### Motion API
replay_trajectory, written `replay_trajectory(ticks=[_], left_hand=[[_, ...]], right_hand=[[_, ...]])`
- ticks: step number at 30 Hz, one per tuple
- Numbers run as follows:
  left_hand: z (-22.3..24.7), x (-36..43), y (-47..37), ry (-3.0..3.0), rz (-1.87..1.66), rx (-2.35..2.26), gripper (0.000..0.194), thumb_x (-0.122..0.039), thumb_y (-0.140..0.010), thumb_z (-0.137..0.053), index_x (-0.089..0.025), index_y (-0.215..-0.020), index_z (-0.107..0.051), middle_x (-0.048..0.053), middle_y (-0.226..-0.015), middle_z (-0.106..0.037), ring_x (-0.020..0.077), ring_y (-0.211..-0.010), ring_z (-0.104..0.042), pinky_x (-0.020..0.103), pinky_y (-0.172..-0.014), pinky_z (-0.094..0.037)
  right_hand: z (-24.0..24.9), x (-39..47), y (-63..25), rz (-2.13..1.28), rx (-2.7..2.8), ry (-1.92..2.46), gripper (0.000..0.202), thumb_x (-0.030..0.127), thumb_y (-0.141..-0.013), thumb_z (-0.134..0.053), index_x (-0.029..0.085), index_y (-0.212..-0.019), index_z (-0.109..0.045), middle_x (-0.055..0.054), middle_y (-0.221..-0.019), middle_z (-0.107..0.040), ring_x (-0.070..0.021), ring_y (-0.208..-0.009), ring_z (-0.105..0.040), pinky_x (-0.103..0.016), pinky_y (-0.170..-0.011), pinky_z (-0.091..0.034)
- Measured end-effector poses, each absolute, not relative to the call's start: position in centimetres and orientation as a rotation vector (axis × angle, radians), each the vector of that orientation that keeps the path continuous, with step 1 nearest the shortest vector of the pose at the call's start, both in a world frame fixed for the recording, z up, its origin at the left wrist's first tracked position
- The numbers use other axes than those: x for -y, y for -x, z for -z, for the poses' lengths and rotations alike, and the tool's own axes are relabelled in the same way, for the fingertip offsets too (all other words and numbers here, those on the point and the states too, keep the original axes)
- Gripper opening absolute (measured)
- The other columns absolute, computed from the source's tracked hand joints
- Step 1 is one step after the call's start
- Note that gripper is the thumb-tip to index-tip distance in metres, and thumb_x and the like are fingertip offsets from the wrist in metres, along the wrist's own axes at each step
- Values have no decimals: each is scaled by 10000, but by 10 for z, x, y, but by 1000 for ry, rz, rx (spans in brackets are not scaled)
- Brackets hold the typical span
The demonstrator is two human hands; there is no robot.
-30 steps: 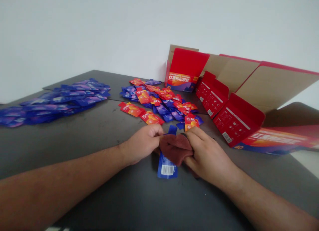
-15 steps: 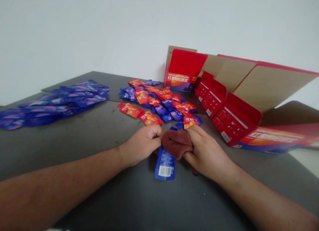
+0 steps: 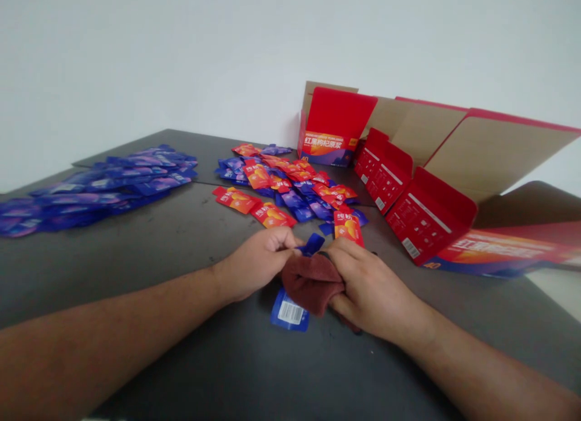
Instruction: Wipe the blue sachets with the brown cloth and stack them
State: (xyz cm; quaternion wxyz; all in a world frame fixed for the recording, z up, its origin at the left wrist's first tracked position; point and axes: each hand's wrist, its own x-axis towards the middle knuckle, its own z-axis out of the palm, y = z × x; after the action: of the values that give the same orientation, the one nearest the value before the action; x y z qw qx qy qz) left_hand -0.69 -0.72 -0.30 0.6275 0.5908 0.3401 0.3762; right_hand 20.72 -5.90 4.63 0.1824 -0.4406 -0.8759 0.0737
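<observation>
My right hand [image 3: 363, 282] is closed on a folded brown cloth [image 3: 313, 285], which lies against a blue pouch [image 3: 290, 315]. The pouch's lower end, with a white barcode label, shows below the cloth, and its blue top sticks out above. My left hand [image 3: 263, 261] is closed in a pinch at the upper left edge of the pouch. The cloth covers the middle of the pouch. Just beyond my hands lie a red-orange pouch [image 3: 347, 226] and a mixed heap of red and blue pouches [image 3: 290, 185].
A long pile of blue pouches [image 3: 104, 185] lies at the left of the dark table [image 3: 218, 360]. On the right stand open red printed boxes [image 3: 426, 218] with raised cardboard flaps, and another box [image 3: 327, 144] stands at the back by the wall [image 3: 181, 58].
My right hand and the cloth have moved down and slightly left over the pouch. More of the pouch's top shows now, less of its lower part. My left hand has barely moved.
</observation>
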Motion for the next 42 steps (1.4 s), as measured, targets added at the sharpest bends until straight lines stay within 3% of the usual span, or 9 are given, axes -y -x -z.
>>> replay_trajectory(ticks=[5,10,16,21,26,31,37,42], left_hand=[[5,6,7,-1351,-854,-847,215,-289,-862,-691,-190,-777,-520,-50,-619,-555,95,-544,-491,217,-523,-374],[6,6,7,-1373,-881,-783,199,-251,-846,-695,-172,-759,-535,3,-812,-656,115,-705,-576,236,-635,-454],[7,6,7,-1342,-860,-843,208,-289,-862,-679,-191,-778,-515,-36,-647,-576,110,-572,-521,230,-546,-405],[6,6,7,-1356,-916,-788,199,-244,-835,-697,-170,-754,-531,16,-857,-679,125,-738,-596,237,-656,-454],[8,5,7,-1360,-885,-846,184,-270,-863,-670,-189,-778,-529,-39,-649,-568,104,-571,-499,226,-540,-379],[7,5,7,-1383,-900,-789,181,-241,-848,-673,-181,-762,-525,9,-857,-682,132,-751,-600,246,-660,-456],[8,5,8,-1382,-886,-878,215,-298,-860,-679,-190,-771,-515,-24,-698,-607,109,-603,-512,233,-559,-393],[4,6,6,-1402,-921,-784,188,-231,-837,-676,-178,-745,-520,34,-923,-708,150,-802,-625,259,-686,-472]], right_hand=[[-44,57,-209,-96,2301,1421,149,152,-821,-592,215,-920,-500,-44,-931,-561,-227,-861,-563,-361,-751,-473],[-44,60,-208,-237,2468,1237,191,125,-811,-594,219,-958,-515,-42,-989,-579,-212,-902,-573,-333,-764,-479],[-43,56,-210,-155,2291,1404,161,155,-819,-596,216,-940,-509,-42,-939,-567,-222,-867,-568,-355,-752,-473],[-44,57,-209,-243,2459,1243,197,117,-789,-589,223,-921,-489,-35,-961,-565,-203,-862,-558,-328,-739,-462],[-43,54,-210,-156,2299,1406,158,152,-814,-594,219,-914,-493,-37,-922,-552,-217,-848,-554,-354,-741,-458],[-44,59,-208,-255,2489,1235,183,129,-813,-596,217,-947,-508,-41,-980,-572,-207,-883,-564,-330,-748,-467],[-42,58,-209,-138,2310,1398,146,157,-819,-594,216,-912,-499,-38,-930,-562,-223,-861,-564,-357,-742,-465],[-45,61,-208,-270,2502,1216,192,133,-808,-607,214,-962,-526,-39,-991,-578,-208,-894,-571,-330,-755,-474]])
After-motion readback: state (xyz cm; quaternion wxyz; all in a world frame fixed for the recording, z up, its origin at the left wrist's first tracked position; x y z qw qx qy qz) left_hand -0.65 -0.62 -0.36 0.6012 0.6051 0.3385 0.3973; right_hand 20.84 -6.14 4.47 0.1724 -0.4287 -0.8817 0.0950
